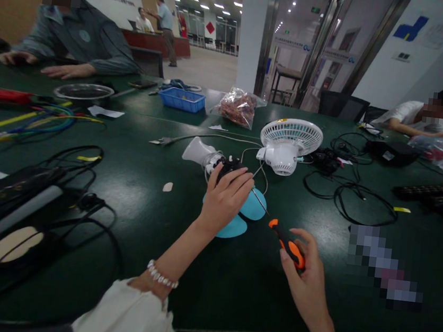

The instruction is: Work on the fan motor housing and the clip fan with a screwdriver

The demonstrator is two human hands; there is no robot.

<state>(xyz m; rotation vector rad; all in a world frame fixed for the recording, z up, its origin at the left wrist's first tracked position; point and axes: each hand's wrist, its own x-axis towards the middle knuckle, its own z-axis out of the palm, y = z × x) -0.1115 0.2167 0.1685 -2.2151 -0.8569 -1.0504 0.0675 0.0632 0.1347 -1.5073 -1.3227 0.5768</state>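
Note:
My left hand (226,193) is closed over the black motor part (227,165) of a small fan, holding it down on the table. Its white base (198,151) lies tilted to the left, and light blue fan blades (255,204) show below and right of my fingers. In my right hand (307,277) is a screwdriver (287,243) with an orange and black handle. Its thin shaft points up and left toward the motor, where my left fingers hide the tip. Behind stands a white fan head with its grille (288,144).
A blue basket (181,99) and a clear bag of reddish parts (238,107) sit at the back. Black cables (351,199) spread on the right. A power strip (14,190) and wires lie left. Other people sit across the green table (134,262).

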